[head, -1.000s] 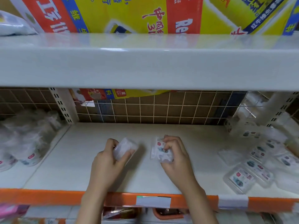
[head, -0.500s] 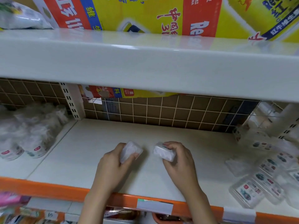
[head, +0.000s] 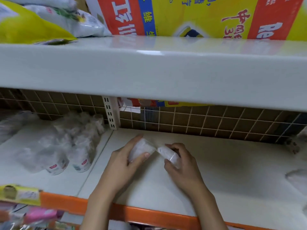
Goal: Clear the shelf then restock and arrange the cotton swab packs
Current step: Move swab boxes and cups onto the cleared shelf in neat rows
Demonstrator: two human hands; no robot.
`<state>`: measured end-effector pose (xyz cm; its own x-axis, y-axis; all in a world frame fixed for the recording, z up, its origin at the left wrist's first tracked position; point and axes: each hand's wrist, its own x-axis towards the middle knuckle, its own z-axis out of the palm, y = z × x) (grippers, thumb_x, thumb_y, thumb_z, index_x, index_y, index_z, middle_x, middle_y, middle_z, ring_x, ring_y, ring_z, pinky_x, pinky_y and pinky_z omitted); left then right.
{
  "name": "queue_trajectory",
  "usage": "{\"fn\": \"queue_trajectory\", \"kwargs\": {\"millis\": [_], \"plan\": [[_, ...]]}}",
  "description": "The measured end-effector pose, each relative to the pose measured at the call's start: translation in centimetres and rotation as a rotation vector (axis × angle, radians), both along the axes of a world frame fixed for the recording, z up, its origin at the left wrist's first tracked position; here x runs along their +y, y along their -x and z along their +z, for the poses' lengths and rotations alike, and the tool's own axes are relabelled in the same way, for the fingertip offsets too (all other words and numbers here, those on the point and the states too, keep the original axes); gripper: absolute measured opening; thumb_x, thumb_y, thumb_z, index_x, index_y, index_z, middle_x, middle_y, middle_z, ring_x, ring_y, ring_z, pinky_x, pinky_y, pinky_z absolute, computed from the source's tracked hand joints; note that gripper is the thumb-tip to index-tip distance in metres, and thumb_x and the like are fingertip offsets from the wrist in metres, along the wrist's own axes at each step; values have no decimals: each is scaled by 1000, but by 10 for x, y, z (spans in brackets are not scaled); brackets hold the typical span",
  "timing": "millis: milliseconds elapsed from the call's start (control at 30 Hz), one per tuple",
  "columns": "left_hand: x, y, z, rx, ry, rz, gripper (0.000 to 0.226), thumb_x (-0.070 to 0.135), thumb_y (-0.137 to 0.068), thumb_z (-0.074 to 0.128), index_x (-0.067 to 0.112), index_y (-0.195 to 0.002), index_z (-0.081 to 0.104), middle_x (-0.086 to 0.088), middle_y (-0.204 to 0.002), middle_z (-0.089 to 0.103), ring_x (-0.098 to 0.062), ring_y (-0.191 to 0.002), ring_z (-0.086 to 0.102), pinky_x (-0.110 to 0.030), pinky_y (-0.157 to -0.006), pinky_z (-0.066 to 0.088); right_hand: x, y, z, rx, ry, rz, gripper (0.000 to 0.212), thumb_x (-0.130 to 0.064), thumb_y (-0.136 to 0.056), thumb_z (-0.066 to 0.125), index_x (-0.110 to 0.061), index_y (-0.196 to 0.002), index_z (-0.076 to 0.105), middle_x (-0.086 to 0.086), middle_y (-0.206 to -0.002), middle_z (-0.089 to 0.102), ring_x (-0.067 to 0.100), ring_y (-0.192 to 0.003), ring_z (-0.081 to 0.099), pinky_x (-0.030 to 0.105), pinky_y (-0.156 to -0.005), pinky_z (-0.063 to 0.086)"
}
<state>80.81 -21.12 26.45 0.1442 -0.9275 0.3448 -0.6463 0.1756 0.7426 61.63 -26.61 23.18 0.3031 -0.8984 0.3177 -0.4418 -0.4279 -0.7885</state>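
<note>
both hands were over the white shelf, near its back. the left hand gripped a clear cotton swab pack, thumb curled across its near face and fingers behind it, holding it tilted. the right hand had its fingers curled round a second cotton swab pack, also tilted. the two packs' upper corners came very close in the middle; the blur hid whether they touched, and whether either pack rested on the shelf. behind them ran a wire grid backing with a slotted white upright to its left. on the neighbouring shelf section to the left lay a heap of plastic-wrapped tubs. an orange price rail edged the shelf front. on the upper shelf stood a red and yellow carton beside some bags.
</note>
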Motion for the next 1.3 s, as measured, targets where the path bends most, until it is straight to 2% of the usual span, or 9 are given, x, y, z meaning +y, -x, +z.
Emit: {"fn": "queue_trajectory", "kwargs": {"millis": [100, 167, 267, 400, 533, 667, 867, 1000, 1300], "plan": [[5, -53, 1, -112, -16, -64, 57, 74, -76, 48, 58, -128, 29, 37, -128, 33, 26, -112, 34, 8, -87, 21, 11, -50, 2, 9, 25, -7, 37, -22, -83, 64, -40, -108, 43, -27, -103, 48, 0, -95, 49, 27, -78, 48], [10, -86, 1, -170, -31, -73, 63, 73, -77, 43, 55, -134, 22, 31, -133, 32, 16, -120, 31, 7, -91, 16, 20, -80, 2, -10, 3, -10, 41, -24, -85, 62, -49, -106, 37, -27, -105, 48, -1, -96, 50, 25, -79, 48], [19, -122, 4, -194, -2, -60, 66, 72, -76, 38, 56, -133, 9, 35, -129, 25, 10, -121, 27, 0, -95, 17, 36, -112, 0, -75, -8, -19, 41, -22, -89, 60, -49, -106, 35, -28, -109, 45, -12, -101, 46, 8, -78, 41], [28, -149, 5, -226, 9, -66, 66, 71, -82, 34, 48, -136, 3, 16, -136, 32, 3, -123, 24, -17, -100, 19, 46, -137, -4, -68, -25, -6, 52, -28, -92, 56, -55, -117, 20, -37, -124, 25, -30, -110, 27, -7, -86, 25], [30, -165, 0, -308, 49, 24, 86, 73, -73, 42, 24, -143, 30, -7, -131, 51, -14, -116, 33, -34, -91, 32, 42, -145, -5, -2, 74, -5, 68, -22, -92, 58, -60, -125, 12, -23, -131, 26, -22, -120, 25, -2, -94, 23], [32, -173, 3, -380, 87, 97, 81, 60, -66, 54, 12, -131, 52, -9, -117, 62, -20, -104, 40, -40, -81, 42, 35, -145, -8, 81, 116, 6, 67, -18, -87, 61, -41, -138, 23, -15, -129, 27, -11, -117, 33, 2, -96, 24], [37, -185, 3, -413, 21, 190, 78, 62, -65, 52, 17, -128, 57, -5, -114, 57, -30, -102, 54, -36, -82, 38, 32, -163, -15, 168, 223, -34, 59, -37, -75, 53, -33, -131, 38, -12, -119, 36, -1, -105, 34, 27, -89, 35], [39, -200, 2, -407, 56, 200, 72, 60, -67, 54, 17, -125, 57, -6, -112, 57, -31, -98, 55, -40, -82, 44, 30, -180, -10, 156, 212, -35, 59, -46, -75, 49, -34, -131, 40, -19, -116, 32, 3, -106, 36, 28, -91, 35], [45, -296, 0, -400, 94, 220, 69, 57, -69, 53, 12, -121, 61, -9, -109, 59, -32, -97, 55, -44, -80, 47, 26, -276, 17, 131, 259, -27, 60, -43, -77, 59, -29, -132, 42, -1, -121, 49, 14, -109, 45, 30, -89, 38]]}}
